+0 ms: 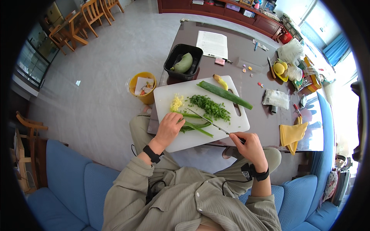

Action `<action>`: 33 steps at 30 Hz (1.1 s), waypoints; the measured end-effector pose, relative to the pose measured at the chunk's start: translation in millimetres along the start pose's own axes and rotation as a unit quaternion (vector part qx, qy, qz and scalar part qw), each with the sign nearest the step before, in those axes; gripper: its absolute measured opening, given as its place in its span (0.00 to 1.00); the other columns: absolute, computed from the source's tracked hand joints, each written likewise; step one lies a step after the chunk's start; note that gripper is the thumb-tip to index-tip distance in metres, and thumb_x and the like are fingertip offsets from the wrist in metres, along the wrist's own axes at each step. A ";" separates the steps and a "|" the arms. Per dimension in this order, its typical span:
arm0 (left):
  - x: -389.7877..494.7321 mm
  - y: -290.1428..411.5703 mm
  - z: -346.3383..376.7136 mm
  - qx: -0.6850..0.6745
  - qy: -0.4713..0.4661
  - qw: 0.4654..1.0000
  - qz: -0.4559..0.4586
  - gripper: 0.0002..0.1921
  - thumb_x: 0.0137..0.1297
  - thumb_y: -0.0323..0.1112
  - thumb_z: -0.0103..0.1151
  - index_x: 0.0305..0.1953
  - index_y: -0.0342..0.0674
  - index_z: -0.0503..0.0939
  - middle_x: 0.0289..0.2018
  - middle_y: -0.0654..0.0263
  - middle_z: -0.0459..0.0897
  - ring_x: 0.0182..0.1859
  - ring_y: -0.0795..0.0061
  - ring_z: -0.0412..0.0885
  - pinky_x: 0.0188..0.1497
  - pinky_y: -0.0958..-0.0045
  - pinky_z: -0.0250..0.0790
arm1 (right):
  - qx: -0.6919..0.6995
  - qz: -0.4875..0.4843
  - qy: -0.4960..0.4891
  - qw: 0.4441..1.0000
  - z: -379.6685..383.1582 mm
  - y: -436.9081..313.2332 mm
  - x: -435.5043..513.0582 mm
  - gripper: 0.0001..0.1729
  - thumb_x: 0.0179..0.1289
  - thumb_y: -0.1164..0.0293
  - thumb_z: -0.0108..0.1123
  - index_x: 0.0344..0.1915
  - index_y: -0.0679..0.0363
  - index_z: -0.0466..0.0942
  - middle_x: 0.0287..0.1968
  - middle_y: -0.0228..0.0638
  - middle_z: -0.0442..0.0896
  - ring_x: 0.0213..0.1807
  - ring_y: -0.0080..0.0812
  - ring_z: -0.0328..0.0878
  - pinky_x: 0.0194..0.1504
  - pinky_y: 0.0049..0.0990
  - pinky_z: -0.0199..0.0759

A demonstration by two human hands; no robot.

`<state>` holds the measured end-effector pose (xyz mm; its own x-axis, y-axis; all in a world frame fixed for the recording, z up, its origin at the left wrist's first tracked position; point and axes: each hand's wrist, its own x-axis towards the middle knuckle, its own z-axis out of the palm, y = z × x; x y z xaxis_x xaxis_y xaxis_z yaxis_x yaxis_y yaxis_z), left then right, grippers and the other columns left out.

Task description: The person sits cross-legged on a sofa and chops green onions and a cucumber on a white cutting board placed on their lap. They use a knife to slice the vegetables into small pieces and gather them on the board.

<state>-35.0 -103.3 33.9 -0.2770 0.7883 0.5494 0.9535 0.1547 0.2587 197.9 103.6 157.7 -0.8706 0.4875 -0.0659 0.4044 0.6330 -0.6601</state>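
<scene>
A kitchen knife [212, 123] is gripped by its dark handle in my right hand [249, 146], its blade slanting up and left over the white cutting board [185, 143]. My left hand [170, 127] holds several green onion stalks [199, 128] on the board, with the blade just above them. Beyond the blade lies a heap of chopped green onion [211, 106]. To its left is a small pile of minced pale yellow pieces [177, 102], perhaps ginger or garlic. A long green cucumber or similar vegetable [225, 94] and a piece of ginger root [220, 82] rest near the board's handle slot.
A black plastic tub [167, 65] holding a pale green gourd [184, 63] stands behind the board. A yellow bin [148, 99] is at the table's left. Rightward are yellow rubber gloves [290, 135], a white packet [276, 99], another knife [271, 69] and yellow fruit [279, 68].
</scene>
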 end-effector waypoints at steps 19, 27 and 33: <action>-15.7 31.4 -21.3 -0.008 -0.078 0.990 -0.114 0.16 0.55 0.36 0.73 0.38 0.37 0.77 0.39 0.62 0.79 0.46 0.63 0.77 0.45 0.63 0.66 | 0.000 0.011 -0.047 0.999 2.4 -1.1 0.7 0.14 0.69 0.61 0.64 0.37 0.60 0.89 0.23 0.43 0.85 0.24 0.42 0.83 0.31 0.32 0.76; -57.3 67.0 -20.3 0.055 -0.124 0.987 -0.083 0.20 0.60 0.33 0.66 0.51 0.27 0.78 0.46 0.56 0.78 0.52 0.59 0.77 0.58 0.65 0.72 | -0.138 -0.091 -0.130 0.978 13.1 -14.3 20.5 0.15 0.68 0.57 0.64 0.37 0.57 0.89 0.26 0.42 0.86 0.30 0.48 0.83 0.34 0.38 0.76; -61.0 68.6 -8.1 0.107 -0.140 0.981 -0.081 0.23 0.61 0.33 0.66 0.54 0.25 0.78 0.48 0.54 0.79 0.54 0.59 0.77 0.59 0.65 0.73 | -0.180 -0.162 -0.127 0.962 22.3 -26.4 40.5 0.16 0.67 0.56 0.64 0.32 0.55 0.89 0.21 0.40 0.83 0.25 0.47 0.81 0.29 0.40 0.74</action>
<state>46.4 -145.5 24.5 -0.4117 0.8714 0.2668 0.9112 0.3888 0.1363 145.7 93.2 155.7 -0.9893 0.0950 -0.1110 0.1304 0.9167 -0.3778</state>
